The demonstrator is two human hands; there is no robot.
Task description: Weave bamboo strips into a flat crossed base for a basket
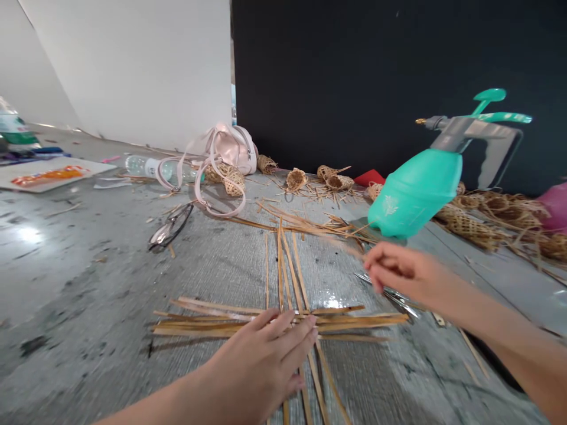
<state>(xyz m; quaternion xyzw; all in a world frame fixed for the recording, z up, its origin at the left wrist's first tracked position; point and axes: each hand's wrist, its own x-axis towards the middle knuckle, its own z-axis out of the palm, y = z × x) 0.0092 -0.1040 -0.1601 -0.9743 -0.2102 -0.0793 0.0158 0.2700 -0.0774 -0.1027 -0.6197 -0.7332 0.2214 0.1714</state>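
My left hand (266, 357) lies flat with fingers stretched out over the middle of a cross of thin bamboo strips (361, 321), which hides the crossing itself. Several strips run sideways and several run away from me. Raised to the right, my right hand (398, 273) pinches one thin bamboo strip (344, 245) that is blurred by motion and points to the left. Behind the cross, a loose heap of bamboo strips (305, 223) is spread on the grey table (110, 283). A shiny metal tool (401, 302), partly covered, rests below my right hand.
A green spray bottle (414, 186) stands tilted in view at the right. Small woven baskets (296, 179) lie along the black panel (310, 77). Eyeglasses (170, 227), a pink bag (234, 150) with long straps and a clear plastic bottle (144, 166) lie to the left.
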